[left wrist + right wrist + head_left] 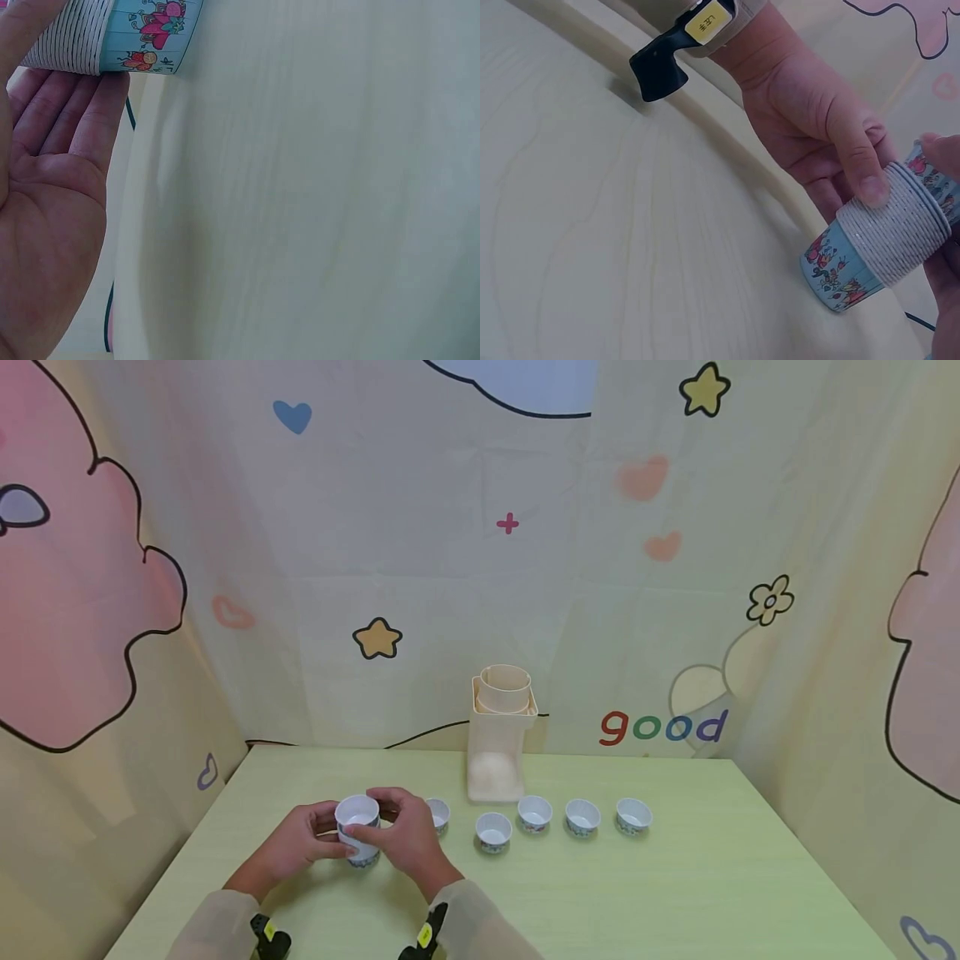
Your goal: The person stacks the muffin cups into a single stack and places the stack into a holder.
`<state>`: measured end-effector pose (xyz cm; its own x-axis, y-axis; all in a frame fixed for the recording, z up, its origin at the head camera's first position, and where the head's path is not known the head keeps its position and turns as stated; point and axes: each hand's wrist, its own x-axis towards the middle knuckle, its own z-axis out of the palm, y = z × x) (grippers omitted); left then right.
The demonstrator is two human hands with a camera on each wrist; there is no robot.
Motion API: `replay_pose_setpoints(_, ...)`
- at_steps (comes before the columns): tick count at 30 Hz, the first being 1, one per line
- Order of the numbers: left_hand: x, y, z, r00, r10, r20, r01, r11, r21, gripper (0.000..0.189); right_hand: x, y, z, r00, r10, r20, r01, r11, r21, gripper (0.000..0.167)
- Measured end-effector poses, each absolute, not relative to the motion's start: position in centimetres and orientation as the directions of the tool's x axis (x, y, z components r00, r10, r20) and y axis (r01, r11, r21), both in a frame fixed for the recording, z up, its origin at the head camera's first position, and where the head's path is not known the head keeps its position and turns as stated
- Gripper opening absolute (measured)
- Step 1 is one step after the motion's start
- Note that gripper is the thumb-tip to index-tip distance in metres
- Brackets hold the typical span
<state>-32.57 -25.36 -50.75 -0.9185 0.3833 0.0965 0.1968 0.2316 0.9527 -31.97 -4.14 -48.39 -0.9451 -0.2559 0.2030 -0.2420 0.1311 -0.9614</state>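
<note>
My left hand (292, 845) grips a stack of nested paper cups (892, 225), thumb on one side and fingers on the other. The rims form white ridges, and the lowest cup shows light blue with red fruit prints. At the stack's mouth, my right hand (412, 839) pinches the top paper cup (931, 180), whose printed side shows partly above the other rims. In the left wrist view the left palm (56, 210) faces the camera, its fingers behind the stack. The right hand is mostly cut off in the right wrist view.
Several separate paper cups stand upright, mouths up, right of the hands, including a nearer one (493, 833) and the rightmost (633, 816). Behind them stands a beige cup dispenser-like holder (495, 752) with a round tube on top. A printed curtain (420, 527) encloses the table (675, 893).
</note>
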Motion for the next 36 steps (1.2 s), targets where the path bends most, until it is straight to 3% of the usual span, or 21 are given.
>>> replay_pose_setpoints(36,-32.7,-25.7,-51.0,-0.917,0.383,0.110,0.212,0.236,0.948,0.062,-31.8,-3.9,-49.7,-0.943,-0.284,0.175,-0.217,0.126,-0.968,0.053)
